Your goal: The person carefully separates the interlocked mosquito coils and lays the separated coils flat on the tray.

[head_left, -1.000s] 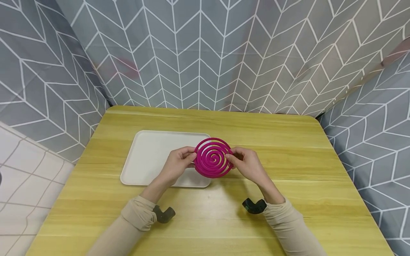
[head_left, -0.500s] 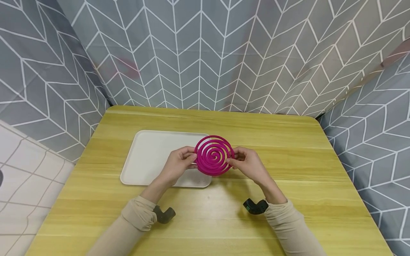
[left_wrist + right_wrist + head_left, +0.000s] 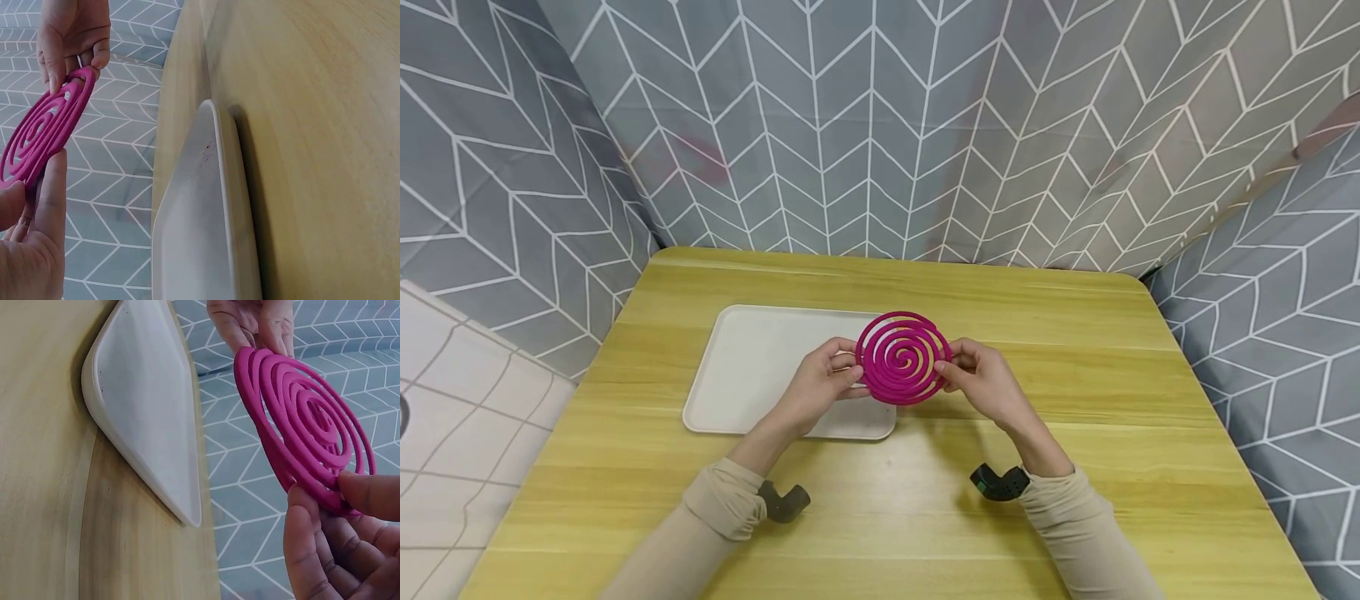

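Both hands hold a magenta mosquito coil [image 3: 891,382], a flat round spiral with layered rings, up in the air over the right end of the white tray [image 3: 748,358]. My left hand [image 3: 814,385] pinches its left edge between thumb and fingers. On the opposite edge, my right hand [image 3: 988,385] grips it with the thumb on the near face and fingers behind. In the right wrist view the rings of the coil [image 3: 265,381] spread apart in places, with gaps between them. Tiny pink specks [image 3: 208,148] lie on the tray in the left wrist view.
The shallow tray stands on a wooden table [image 3: 1037,325], left of its middle. Grey curtains [image 3: 842,125] with white chevron lines hang behind and at both sides. Dark wrist devices [image 3: 784,503] sit at both cuffs.
The coil has risen slightly in the head view, away from me and a little to the right, and its rings have shifted. Both hands keep their hold on its edges.
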The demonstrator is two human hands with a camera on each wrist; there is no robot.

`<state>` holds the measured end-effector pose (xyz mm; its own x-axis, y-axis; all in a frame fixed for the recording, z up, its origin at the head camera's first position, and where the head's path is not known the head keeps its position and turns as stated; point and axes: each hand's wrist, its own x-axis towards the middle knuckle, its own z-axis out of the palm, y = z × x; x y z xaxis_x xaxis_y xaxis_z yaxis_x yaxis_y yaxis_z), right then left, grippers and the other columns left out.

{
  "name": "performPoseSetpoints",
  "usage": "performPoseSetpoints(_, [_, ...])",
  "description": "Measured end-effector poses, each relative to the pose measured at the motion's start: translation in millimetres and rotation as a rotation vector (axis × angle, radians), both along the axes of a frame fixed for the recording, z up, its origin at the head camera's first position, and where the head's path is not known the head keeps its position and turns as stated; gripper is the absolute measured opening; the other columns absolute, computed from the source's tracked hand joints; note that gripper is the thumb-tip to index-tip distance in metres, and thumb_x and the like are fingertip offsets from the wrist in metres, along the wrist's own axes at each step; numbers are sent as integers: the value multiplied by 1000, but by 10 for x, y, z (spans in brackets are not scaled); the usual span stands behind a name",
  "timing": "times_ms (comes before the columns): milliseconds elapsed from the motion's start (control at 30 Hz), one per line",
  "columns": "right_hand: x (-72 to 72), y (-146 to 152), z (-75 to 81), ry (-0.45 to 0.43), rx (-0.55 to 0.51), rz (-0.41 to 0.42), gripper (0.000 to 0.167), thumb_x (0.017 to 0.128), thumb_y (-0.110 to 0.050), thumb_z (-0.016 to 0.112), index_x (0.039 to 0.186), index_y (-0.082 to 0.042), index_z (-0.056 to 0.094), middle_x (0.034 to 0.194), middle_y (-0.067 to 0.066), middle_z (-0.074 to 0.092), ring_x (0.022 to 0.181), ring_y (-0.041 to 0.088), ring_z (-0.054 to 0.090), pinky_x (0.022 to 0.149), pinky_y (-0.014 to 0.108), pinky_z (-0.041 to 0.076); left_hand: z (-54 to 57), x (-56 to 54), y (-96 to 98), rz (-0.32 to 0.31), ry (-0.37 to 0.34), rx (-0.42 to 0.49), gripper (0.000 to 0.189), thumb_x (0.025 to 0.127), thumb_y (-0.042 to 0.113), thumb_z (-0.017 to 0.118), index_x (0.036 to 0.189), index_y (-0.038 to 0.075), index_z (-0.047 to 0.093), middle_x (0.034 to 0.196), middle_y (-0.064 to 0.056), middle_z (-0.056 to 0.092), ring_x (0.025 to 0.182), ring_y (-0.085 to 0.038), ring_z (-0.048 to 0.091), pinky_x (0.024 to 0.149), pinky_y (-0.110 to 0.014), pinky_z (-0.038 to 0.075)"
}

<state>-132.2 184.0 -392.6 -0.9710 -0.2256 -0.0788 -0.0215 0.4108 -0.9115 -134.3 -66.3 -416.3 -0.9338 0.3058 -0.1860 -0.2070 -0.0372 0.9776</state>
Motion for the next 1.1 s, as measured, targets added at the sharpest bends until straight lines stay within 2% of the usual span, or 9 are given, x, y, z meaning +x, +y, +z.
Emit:
performPoseSetpoints(233, [12, -6, 17, -7, -25, -8, 20, 96, -9, 61, 111, 4, 62, 88, 19, 70, 70, 16, 67, 64, 24, 61, 28, 0, 0, -8, 6, 10, 28, 97, -6, 51, 124, -3, 48, 107, -17, 66, 88, -11, 70, 85, -39, 62])
performPoseSetpoints(467, [10, -12, 13, -37, -49, -10, 19, 96, -7, 60, 111, 4, 61, 87, 17, 70, 75, 34, 69, 67, 32, 63, 16, -1, -6, -8, 3, 12, 27, 97, -4, 51, 124, -3, 49, 106, -14, 66, 89, -12, 70, 85, -40, 62])
performPoseSetpoints(667, [9, 3, 15, -61, -54, -6, 19, 97, -6, 58, 111, 5, 61, 88, 14, 70, 71, 20, 68, 65, 27, 62, 6, -4, -5, -15, 6, 15, 27, 98, -4, 51, 124, -3, 50, 103, -13, 68, 87, -12, 70, 84, -39, 62])
performPoseSetpoints(767, [7, 8, 9, -65, -57, -8, 20, 97, -6, 58, 113, 6, 61, 88, 14, 71, 70, 16, 68, 67, 31, 63, 9, -1, -5, -19, 6, 20, 26, 98, -4, 51, 124, -3, 50, 102, -11, 68, 87, -13, 71, 84, -39, 62])
performPoseSetpoints(933, [-4, 8, -6, -69, -66, -7, 21, 97, -5, 58, 114, 7, 60, 86, 15, 70, 68, 14, 67, 69, 39, 63, 6, 2, -13, -28, 15, 24, 27, 98, -4, 51, 124, -4, 49, 102, -9, 69, 86, -13, 70, 84, -40, 62])
performPoseSetpoints(1100, [-9, 4, -14, -73, -74, -7, 21, 97, -5, 59, 113, 9, 60, 85, 15, 70, 67, 15, 67, 65, 33, 63, -3, 0, -23, -43, 35, 19, 27, 98, -3, 50, 125, -4, 48, 105, -11, 68, 86, -13, 70, 85, -42, 62])
